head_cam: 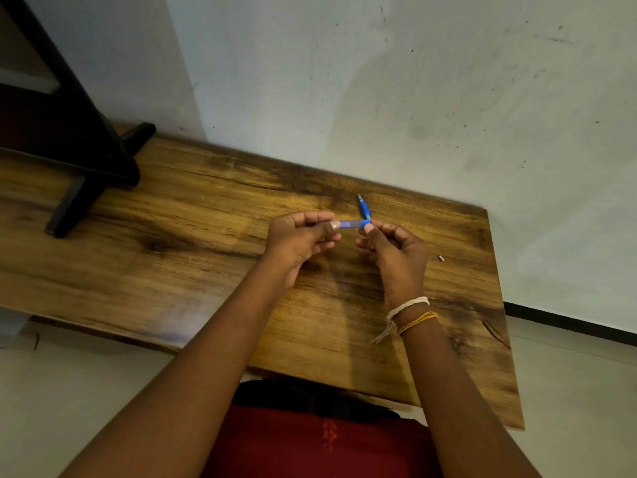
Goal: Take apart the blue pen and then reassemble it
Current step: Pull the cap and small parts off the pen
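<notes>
Gripping the blue pen barrel level above the wooden table, left hand and right hand pinching opposite ends, likely for twisting, detached tip section parked just behind.

You will find no text, label, brand, number or sign that can be read anywhere here: not on the pen barrel, not on the pen tip piece, and not on the table.
</notes>
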